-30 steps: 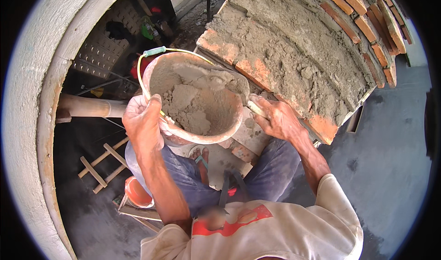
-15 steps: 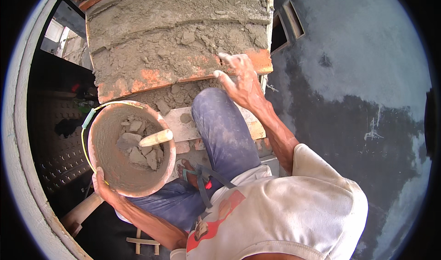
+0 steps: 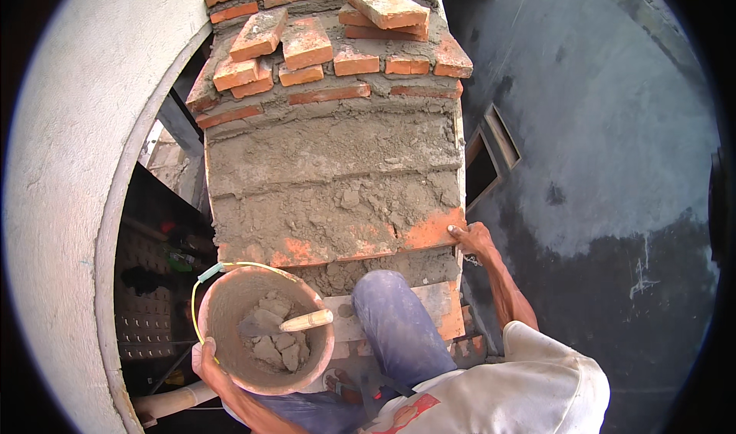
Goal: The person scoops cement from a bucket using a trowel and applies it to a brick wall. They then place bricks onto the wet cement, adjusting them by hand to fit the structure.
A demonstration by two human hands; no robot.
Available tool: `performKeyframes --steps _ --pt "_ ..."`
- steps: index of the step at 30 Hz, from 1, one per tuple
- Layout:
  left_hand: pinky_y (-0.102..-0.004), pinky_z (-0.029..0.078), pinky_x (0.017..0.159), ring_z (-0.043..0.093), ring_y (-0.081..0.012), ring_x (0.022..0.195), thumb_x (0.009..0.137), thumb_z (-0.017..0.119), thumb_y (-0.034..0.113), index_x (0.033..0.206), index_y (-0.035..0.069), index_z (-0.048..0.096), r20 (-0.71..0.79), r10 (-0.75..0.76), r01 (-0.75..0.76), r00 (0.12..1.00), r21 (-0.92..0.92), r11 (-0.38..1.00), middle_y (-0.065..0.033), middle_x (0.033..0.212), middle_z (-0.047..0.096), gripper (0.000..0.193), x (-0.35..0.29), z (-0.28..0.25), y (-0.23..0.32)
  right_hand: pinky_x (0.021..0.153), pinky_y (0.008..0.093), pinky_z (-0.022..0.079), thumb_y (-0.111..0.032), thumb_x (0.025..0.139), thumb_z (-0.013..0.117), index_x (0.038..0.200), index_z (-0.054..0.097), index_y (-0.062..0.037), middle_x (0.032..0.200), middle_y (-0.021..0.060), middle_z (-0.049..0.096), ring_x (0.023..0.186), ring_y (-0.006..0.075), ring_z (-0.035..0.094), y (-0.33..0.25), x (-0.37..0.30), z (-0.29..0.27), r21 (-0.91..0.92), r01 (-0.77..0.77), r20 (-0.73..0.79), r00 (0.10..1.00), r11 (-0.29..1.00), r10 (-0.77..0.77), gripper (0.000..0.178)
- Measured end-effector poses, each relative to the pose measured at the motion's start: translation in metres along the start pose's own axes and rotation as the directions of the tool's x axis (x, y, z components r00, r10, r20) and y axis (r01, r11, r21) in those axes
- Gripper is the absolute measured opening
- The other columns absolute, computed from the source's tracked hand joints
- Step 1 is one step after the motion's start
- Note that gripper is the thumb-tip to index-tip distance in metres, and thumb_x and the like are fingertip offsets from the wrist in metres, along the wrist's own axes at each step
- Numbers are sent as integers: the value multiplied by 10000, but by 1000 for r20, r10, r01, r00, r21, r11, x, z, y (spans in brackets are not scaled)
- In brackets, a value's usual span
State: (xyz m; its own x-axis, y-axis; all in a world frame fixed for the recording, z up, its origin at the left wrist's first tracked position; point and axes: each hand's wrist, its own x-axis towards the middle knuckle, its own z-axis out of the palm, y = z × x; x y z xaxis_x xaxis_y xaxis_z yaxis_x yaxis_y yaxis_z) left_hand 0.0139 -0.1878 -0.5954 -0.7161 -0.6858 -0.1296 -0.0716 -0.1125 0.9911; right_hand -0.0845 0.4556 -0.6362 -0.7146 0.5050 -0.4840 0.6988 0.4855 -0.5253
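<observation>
A mortar-coated bucket (image 3: 218, 315) with a yellow wire handle leans by my left thigh. My left hand (image 3: 205, 362) is closed on its left rim. Inside, a trowel (image 3: 307, 320) rests with its wooden handle over the right rim and its blade among clumps of grey mortar (image 3: 285, 350). At the right end of the lowest brick course, my right hand (image 3: 472, 239) grips the corner of an orange brick (image 3: 431, 230), thumb on its top; the other fingers are curled and partly hidden. Rough mortar covers most of the stepped surface (image 3: 330, 158) above.
Several loose bricks (image 3: 307, 43) lie on the upper steps, some stacked (image 3: 387, 6). A curved pale wall (image 3: 84, 166) rises at left, with a dark drop beside it. On the right stands a grey wall (image 3: 598, 166) with a small framed opening (image 3: 502, 136). My bent knee (image 3: 391, 304) is before the steps.
My view has tilted up, showing the upper steps and loose bricks. My right hand has moved from over the lowest course to its right end and closed there. My left hand stays on the bucket.
</observation>
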Motion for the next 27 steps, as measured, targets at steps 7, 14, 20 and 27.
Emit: performKeyframes --steps 7,14,20,27 --pt "-299 489 718 590 -134 739 902 682 68 900 -10 686 -7 14 -14 1000 -24 1000 -48 863 682 78 -5 14 7 644 371 665 -419 1042 662 1235 663 65 1023 209 751 821 251 771 2 -21 7 764 -66 202 969 641 -141 522" --pt "-275 464 672 557 -111 688 915 697 80 865 1 661 -19 11 -11 1000 2 1000 -24 811 647 99 2 14 -5 771 380 610 -311 933 760 1234 666 70 1014 189 765 844 266 777 -73 -66 -36 202 510 -262 850 836 -456 495" --pt "-274 460 660 546 -106 676 909 698 73 861 6 647 -40 24 -24 999 -7 1000 -22 799 640 96 -7 19 6 794 377 600 -288 905 823 1214 668 56 1007 165 756 892 273 767 -231 -124 -94 -185 928 -503 192 322 -843 487" --pt "-286 487 689 590 -120 725 933 684 73 916 -21 677 -24 10 -9 1000 29 1000 -48 853 678 95 -16 33 12 867 403 579 -398 916 811 1292 654 15 1068 132 713 936 301 694 -410 -37 -85 -709 700 -308 -414 -84 -857 580"
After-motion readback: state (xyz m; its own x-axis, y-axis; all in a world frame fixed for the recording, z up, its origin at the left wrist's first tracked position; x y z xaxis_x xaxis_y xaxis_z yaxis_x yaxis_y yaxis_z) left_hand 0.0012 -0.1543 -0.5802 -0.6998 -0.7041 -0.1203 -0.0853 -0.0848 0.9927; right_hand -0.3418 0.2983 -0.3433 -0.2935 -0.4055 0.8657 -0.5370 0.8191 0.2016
